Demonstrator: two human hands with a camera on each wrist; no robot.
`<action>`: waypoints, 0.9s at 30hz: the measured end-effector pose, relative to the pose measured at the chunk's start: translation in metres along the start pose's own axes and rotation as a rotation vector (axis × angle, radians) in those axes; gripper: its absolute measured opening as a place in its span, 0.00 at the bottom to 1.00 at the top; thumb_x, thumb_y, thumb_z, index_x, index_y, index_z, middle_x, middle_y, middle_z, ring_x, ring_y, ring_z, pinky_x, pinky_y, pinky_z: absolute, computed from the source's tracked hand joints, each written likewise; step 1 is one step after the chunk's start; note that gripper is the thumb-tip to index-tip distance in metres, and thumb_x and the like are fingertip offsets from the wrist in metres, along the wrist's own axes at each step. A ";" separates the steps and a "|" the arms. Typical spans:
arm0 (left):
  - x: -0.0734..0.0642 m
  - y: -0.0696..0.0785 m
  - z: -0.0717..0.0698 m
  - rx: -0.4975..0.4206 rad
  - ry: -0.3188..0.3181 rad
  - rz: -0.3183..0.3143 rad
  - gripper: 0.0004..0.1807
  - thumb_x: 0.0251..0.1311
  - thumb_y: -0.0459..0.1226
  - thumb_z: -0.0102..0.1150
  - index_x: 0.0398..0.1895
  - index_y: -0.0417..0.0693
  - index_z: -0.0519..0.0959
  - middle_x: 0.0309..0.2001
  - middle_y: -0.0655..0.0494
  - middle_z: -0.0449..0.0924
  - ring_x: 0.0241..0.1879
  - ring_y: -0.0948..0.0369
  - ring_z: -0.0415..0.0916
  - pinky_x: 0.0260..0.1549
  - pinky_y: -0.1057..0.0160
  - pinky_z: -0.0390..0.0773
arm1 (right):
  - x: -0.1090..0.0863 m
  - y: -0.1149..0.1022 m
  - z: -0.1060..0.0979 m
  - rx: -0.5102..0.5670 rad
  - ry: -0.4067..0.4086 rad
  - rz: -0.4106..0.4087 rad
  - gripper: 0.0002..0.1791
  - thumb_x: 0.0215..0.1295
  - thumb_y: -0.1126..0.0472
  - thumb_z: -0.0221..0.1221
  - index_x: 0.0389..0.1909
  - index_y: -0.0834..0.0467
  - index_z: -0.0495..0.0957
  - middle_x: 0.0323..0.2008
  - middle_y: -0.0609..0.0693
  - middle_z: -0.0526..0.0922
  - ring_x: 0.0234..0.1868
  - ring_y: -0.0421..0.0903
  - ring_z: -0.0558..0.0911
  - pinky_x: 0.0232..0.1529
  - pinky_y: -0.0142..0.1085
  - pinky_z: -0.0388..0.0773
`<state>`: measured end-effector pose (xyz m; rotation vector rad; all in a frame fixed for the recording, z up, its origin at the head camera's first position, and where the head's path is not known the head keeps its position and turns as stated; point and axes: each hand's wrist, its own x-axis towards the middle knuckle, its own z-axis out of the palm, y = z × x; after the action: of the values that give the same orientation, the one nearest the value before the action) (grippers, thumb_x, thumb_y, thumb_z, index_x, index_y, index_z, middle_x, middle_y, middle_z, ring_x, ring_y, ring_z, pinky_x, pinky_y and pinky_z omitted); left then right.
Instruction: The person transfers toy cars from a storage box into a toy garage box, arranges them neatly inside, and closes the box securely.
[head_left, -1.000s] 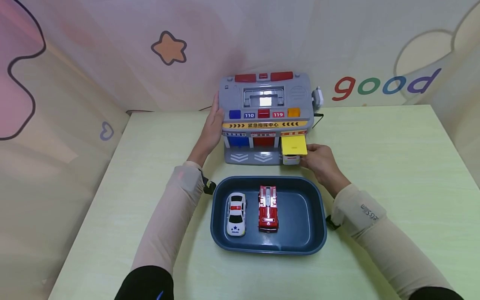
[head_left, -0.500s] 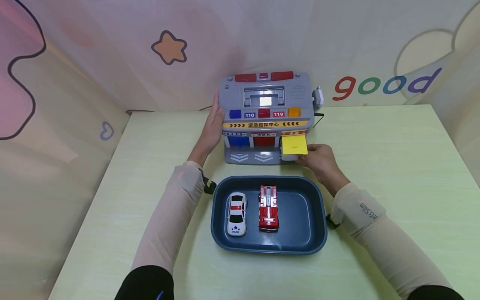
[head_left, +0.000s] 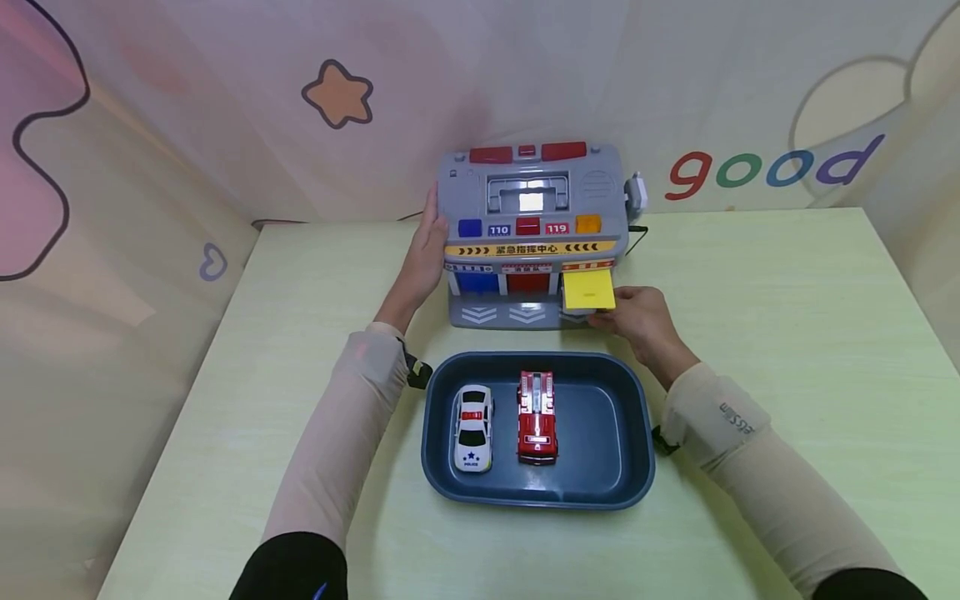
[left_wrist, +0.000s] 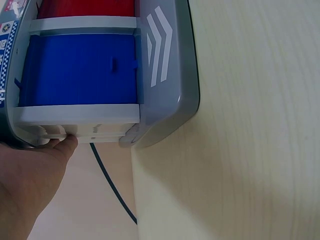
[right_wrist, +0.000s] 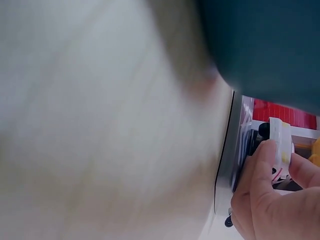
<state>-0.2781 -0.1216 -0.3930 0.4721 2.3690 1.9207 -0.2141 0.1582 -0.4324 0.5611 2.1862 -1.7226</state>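
Note:
A grey toy emergency station (head_left: pixel 528 196) stands against the back wall, with a blue door (left_wrist: pixel 77 70), a red door (head_left: pixel 527 283) and a raised yellow door (head_left: pixel 588 289). My left hand (head_left: pixel 422 267) rests along its left side, fingers extended against the wall of it. At the yellow-door bay, my right hand (head_left: pixel 641 321) pinches a white toy vehicle (right_wrist: pixel 280 142) between thumb and fingers. Its rear sticks out of the opening in the right wrist view. From above, the yellow door and the fingertips hide most of that vehicle.
A dark blue tray (head_left: pixel 615 492) lies in front of the station, between the forearms. Inside are a white toy police car (head_left: pixel 472 429) and a red toy fire truck (head_left: pixel 537 417). A thin dark cable (left_wrist: pixel 112 182) runs behind the station.
My right hand has pushed the white vehicle farther back into the bay; less of it shows below the yellow door. The left hand has stayed in place.

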 end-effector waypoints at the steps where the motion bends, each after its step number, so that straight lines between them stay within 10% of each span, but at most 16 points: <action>1: 0.000 0.000 0.000 0.000 0.000 0.001 0.32 0.81 0.42 0.26 0.82 0.58 0.32 0.81 0.66 0.32 0.79 0.68 0.30 0.77 0.60 0.37 | 0.000 0.000 0.000 0.001 -0.001 0.002 0.27 0.77 0.64 0.51 0.73 0.69 0.61 0.63 0.65 0.74 0.55 0.56 0.81 0.57 0.39 0.79; 27: -0.001 0.000 0.000 -0.007 -0.003 -0.002 0.32 0.81 0.42 0.26 0.81 0.57 0.31 0.81 0.66 0.32 0.79 0.69 0.29 0.76 0.63 0.35 | 0.002 -0.001 -0.002 -0.004 -0.017 0.024 0.30 0.74 0.68 0.54 0.73 0.68 0.60 0.66 0.65 0.72 0.58 0.57 0.78 0.59 0.41 0.78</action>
<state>-0.2775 -0.1221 -0.3935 0.4709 2.3596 1.9252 -0.2159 0.1598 -0.4322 0.5674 2.1619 -1.7035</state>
